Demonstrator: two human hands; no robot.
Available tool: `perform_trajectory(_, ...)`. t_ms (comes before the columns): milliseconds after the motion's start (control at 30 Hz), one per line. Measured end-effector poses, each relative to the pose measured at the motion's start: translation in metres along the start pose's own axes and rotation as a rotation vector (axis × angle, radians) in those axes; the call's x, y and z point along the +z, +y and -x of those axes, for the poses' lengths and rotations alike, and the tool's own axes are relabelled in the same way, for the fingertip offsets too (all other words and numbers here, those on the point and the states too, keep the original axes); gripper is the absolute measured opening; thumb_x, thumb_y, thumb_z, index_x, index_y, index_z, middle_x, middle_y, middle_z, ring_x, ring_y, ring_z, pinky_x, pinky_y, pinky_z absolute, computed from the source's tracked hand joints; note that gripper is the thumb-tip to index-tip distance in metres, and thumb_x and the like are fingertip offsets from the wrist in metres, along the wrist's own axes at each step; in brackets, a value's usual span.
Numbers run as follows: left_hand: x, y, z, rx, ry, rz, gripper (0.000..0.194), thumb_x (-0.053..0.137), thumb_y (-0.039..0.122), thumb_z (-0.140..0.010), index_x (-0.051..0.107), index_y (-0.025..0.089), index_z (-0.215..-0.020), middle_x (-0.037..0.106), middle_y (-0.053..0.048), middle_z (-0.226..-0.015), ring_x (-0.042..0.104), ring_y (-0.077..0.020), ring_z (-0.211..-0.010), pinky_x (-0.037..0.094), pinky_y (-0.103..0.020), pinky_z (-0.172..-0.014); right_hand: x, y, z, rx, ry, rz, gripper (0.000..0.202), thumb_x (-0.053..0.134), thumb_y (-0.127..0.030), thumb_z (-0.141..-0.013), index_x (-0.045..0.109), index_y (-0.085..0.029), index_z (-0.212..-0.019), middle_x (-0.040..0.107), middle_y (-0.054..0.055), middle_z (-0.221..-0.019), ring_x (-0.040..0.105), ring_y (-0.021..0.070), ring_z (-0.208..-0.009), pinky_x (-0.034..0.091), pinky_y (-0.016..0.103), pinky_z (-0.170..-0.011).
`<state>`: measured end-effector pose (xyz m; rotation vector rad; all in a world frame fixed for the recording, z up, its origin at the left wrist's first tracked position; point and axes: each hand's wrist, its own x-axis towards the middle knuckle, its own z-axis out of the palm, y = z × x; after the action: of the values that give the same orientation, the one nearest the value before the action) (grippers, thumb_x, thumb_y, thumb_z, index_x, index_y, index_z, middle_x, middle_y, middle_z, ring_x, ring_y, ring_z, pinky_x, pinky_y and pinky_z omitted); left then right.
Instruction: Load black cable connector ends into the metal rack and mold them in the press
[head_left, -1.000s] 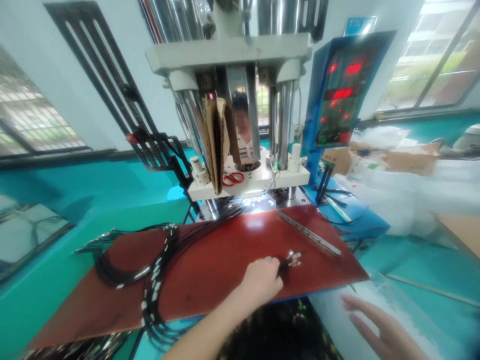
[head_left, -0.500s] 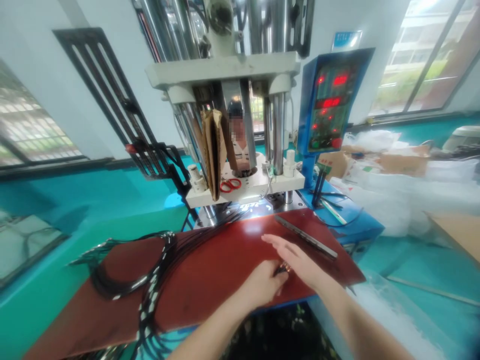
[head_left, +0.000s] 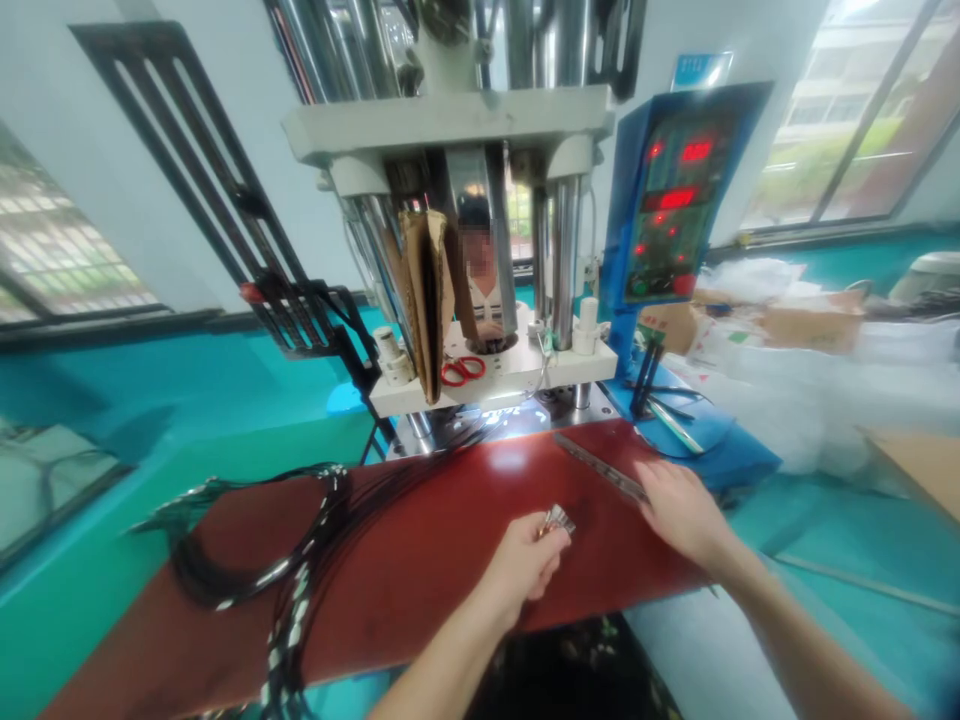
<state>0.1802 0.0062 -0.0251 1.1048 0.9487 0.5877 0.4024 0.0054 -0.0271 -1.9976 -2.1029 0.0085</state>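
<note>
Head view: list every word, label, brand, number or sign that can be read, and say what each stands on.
None can be read.
Blue rectangular wall sign: pale marks, too small and blurred.
Blue metal control box: glowing red displays, figures too blurred.
Brown cardboard below the control box: red marks, too blurred.
Small silvery metal pieces in the left hand: no legible text.

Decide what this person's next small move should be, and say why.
Probably, the right hand should secure a grip on the metal bar: its fingers are at the bar's near end, though whether they grip it is unclear. The left hand is occupied, closed around a small bunch of shiny metal pieces.
</note>
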Motion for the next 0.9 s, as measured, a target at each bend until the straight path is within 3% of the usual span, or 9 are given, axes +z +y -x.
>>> perform_trajectory(100, -0.005, -0.002, 0.000, 0.047, 0.045, 0.002, 0.017, 0.053, 0.029, -0.068, 0.040, 0.019, -0.066, 0.036, 0.009, -0.041, 0.022, -0.0028, -0.032, 0.013, -0.017, -0.031, 0.003, 0.013, 0.009, 0.039, -0.136, 0.295, 0.025, 0.037, -0.006, -0.072, 0.057, -0.011, -0.086, 0.061, 0.014, -0.086, 0.059, 0.0286, -0.081, 0.040, 0.038, -0.067)
perform_trajectory(200, -0.005, -0.004, -0.002, 0.042, 0.078, -0.008, 0.017, 0.054, 0.027, -0.067, 0.040, 0.019, -0.064, 0.037, 0.008, -0.043, 0.022, -0.0024, -0.033, 0.011, -0.017, -0.032, 0.005, 0.005, 0.012, 0.091, -0.198, 0.183, 0.014, 0.043, -0.015, -0.068, 0.050, -0.015, -0.080, 0.061, 0.012, -0.082, 0.060, 0.0275, -0.074, 0.038, 0.032, -0.058)
perform_trajectory(267, -0.003, -0.005, -0.003, 0.026, 0.124, -0.009, 0.019, 0.056, 0.028, -0.066, 0.040, 0.019, -0.065, 0.032, 0.009, -0.043, 0.019, -0.0018, -0.034, 0.009, -0.017, -0.033, 0.006, -0.008, 0.011, 0.150, -0.232, -0.063, 0.007, 0.044, -0.019, -0.067, 0.045, -0.017, -0.073, 0.061, 0.009, -0.076, 0.060, 0.0249, -0.070, 0.037, 0.030, -0.056)
perform_trajectory(333, -0.001, -0.006, -0.003, 0.039, 0.151, -0.014, 0.021, 0.059, 0.030, -0.064, 0.041, 0.018, -0.064, 0.029, 0.010, -0.043, 0.018, -0.0014, -0.034, 0.009, -0.017, -0.034, 0.008, -0.023, 0.011, 0.223, -0.278, -0.480, 0.002, 0.039, -0.018, -0.069, 0.039, -0.019, -0.067, 0.057, 0.003, -0.064, 0.057, 0.0166, -0.054, 0.036, 0.026, -0.048)
perform_trajectory(400, -0.001, -0.008, -0.004, 0.061, 0.148, -0.017, 0.023, 0.061, 0.031, -0.064, 0.042, 0.017, -0.063, 0.028, 0.010, -0.044, 0.018, -0.0014, -0.035, 0.011, -0.017, -0.035, 0.012, -0.040, 0.013, 0.299, -0.309, -0.952, 0.006, 0.035, -0.016, -0.069, 0.036, -0.020, -0.065, 0.046, -0.005, -0.051, 0.042, 0.0081, -0.034, 0.027, 0.020, -0.035)
perform_trajectory(467, -0.001, -0.011, -0.004, 0.083, 0.140, -0.020, 0.022, 0.061, 0.031, -0.065, 0.044, 0.016, -0.062, 0.030, 0.009, -0.044, 0.020, -0.0020, -0.037, 0.014, -0.018, -0.037, 0.019, -0.058, 0.015, 0.332, -0.282, -1.284, 0.004, 0.037, -0.018, -0.072, 0.040, -0.019, -0.071, 0.037, -0.010, -0.044, 0.028, 0.0046, -0.026, 0.017, 0.018, -0.028)
perform_trajectory(533, -0.003, -0.017, -0.006, 0.129, 0.135, -0.026, 0.020, 0.060, 0.030, -0.067, 0.047, 0.015, -0.064, 0.032, 0.008, -0.046, 0.023, -0.0028, -0.039, 0.016, -0.018, -0.039, 0.027, -0.074, 0.018, 0.312, -0.207, -1.456, 0.015, 0.042, -0.028, -0.078, 0.046, -0.018, -0.089, 0.035, -0.012, -0.042, 0.024, 0.0039, -0.026, 0.016, 0.016, -0.026)
perform_trajectory(667, -0.004, -0.027, -0.012, 0.250, 0.128, -0.050, 0.019, 0.058, 0.030, -0.070, 0.052, 0.013, -0.064, 0.041, 0.005, -0.052, 0.031, -0.0049, -0.047, 0.023, -0.019, -0.046, 0.040, -0.090, 0.021, 0.292, -0.103, -1.554, 0.044, 0.040, -0.046, -0.084, 0.044, -0.014, -0.114, 0.037, -0.011, -0.039, 0.027, 0.0046, -0.027, 0.023, 0.015, -0.026)
perform_trajectory(900, -0.002, -0.028, -0.015, 0.266, 0.099, -0.072, 0.017, 0.056, 0.027, -0.071, 0.056, 0.012, -0.062, 0.052, 0.002, -0.054, 0.037, -0.0073, -0.049, 0.027, -0.020, -0.050, 0.043, -0.090, 0.024, 0.251, -0.104, -1.455, 0.048, 0.039, -0.044, -0.085, 0.045, -0.011, -0.120, 0.040, -0.008, -0.038, 0.030, 0.0048, -0.027, 0.023, 0.016, -0.027)
